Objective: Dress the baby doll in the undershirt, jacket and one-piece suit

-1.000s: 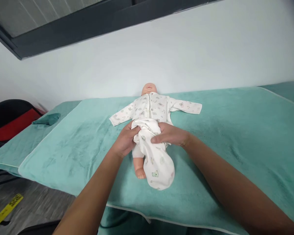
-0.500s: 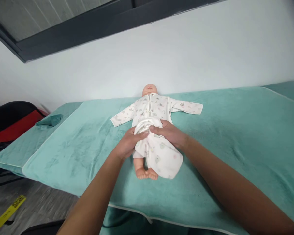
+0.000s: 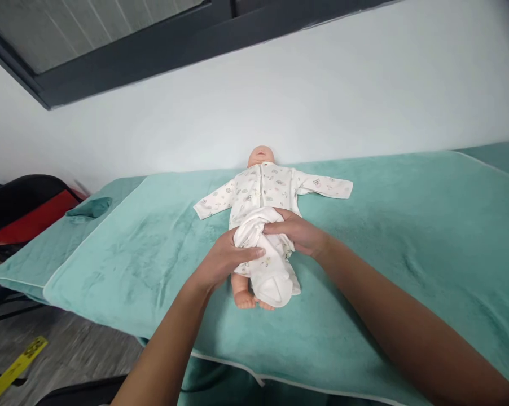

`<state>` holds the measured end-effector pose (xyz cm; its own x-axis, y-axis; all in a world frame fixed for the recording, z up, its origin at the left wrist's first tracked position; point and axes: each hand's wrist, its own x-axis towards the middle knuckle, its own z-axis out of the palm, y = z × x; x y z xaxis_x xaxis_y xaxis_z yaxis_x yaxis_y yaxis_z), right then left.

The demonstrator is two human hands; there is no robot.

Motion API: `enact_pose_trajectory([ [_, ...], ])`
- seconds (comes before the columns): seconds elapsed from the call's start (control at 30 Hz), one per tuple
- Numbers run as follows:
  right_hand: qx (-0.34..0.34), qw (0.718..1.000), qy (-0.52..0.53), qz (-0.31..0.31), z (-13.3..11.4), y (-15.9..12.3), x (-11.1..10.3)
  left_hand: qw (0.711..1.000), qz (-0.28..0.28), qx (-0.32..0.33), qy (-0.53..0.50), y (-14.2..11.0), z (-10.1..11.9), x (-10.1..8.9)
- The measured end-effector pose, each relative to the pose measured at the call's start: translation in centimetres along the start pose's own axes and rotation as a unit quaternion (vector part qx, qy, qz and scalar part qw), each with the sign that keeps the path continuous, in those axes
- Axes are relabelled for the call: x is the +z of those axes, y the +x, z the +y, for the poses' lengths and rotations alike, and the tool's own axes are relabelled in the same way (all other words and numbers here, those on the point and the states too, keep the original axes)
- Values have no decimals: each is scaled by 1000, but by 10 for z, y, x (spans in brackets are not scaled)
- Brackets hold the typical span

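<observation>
A baby doll lies on its back, head toward the wall, in a white printed long-sleeved top with its sleeves spread. Above the doll's legs, my left hand and my right hand grip a bunched pair of white printed baby pants, one on each side. My left thumb presses on the front of the fabric; my right fingers are tucked into its gathered upper part. The doll's bare feet show below the cloth, one partly covered by it.
Under the doll is a teal cover with pale piping, spread over a bed against the white wall. A dark window frame crosses the top. A black and red chair stands at the left, and a yellow strip shows near the floor.
The pants' hanging lower end swung right, then back in and up, now shorter and more gathered. My hands shifted their hold on the fabric. Both doll feet now show; the doll stays put.
</observation>
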<state>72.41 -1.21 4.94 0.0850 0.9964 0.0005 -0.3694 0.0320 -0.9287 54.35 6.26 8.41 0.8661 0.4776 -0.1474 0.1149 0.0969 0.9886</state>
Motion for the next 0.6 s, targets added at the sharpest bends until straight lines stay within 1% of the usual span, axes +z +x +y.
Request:
enact_pose_trajectory([
  [0.03,1,1000,18,-12,0,0,-1,1000,-10,-5,8,0,2,-1],
  [0.1,-6,998,41,-36,-1,0,-3,1000,-9,-15,15,3,2,-1],
  [0.2,-17,997,37,-59,-2,-2,-4,999,22,-11,-29,6,-4,-2],
  [0.3,-5,996,-25,-86,-6,-5,-4,993,50,19,-107,8,-11,-2],
  [0.37,7,990,-88,-109,-8,-7,-4,991,57,26,-119,8,-13,-1],
  [0.4,11,986,-120,-111,-9,-7,-3,991,65,24,-113,7,-12,0],
  [0.47,7,981,-172,-89,-10,-7,-2,990,98,17,-99,3,-10,4],
  [0.53,-18,976,-210,-52,-10,-5,1,987,135,6,-92,-2,-8,10],
  [0.6,-48,968,-242,-36,-10,-3,4,983,159,-4,-87,-10,-7,16],
])
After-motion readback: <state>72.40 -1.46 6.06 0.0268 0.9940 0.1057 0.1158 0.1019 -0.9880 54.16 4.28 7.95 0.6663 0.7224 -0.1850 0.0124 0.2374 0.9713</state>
